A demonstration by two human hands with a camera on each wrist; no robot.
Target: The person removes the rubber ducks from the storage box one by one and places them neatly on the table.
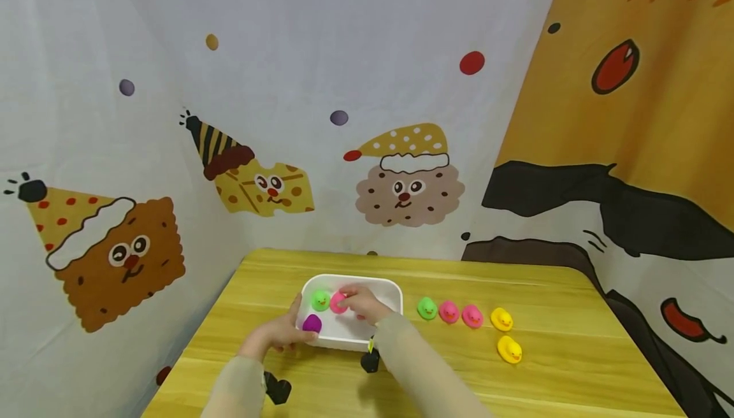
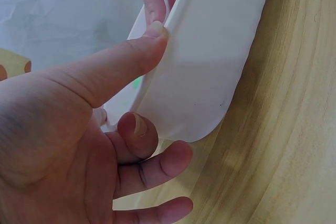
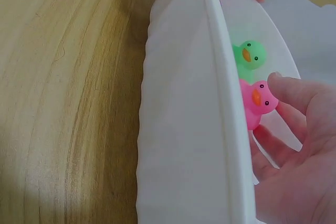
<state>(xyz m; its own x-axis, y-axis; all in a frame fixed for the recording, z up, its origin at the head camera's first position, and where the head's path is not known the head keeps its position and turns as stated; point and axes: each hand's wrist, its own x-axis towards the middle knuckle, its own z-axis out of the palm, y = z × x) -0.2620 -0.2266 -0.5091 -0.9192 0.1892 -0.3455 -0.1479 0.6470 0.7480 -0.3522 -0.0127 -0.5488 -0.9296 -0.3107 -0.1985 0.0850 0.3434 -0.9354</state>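
A white plastic tray [image 1: 355, 343] sits on the table. My left hand [image 1: 281, 332] holds its near left corner, the thumb [image 2: 131, 59] on the front rim and other fingers loosely bent beside the wall. Inside the tray, my right hand [image 1: 362, 303] pinches a pink rubber duck [image 3: 257, 100] between thumb and fingers. Directly left of it is a green rubber duck [image 1: 320, 301]. A purple rounded toy [image 1: 312, 324] lies in the near left corner of the tray; its face is not visible.
Right of the tray, a green duck [image 1: 427, 308], two pink ducks [image 1: 449, 311] and two yellow ducks [image 1: 509, 349] stand on the wooden table [image 1: 573, 354]. A printed cloth [image 1: 355, 36] hangs behind the table's far edge.
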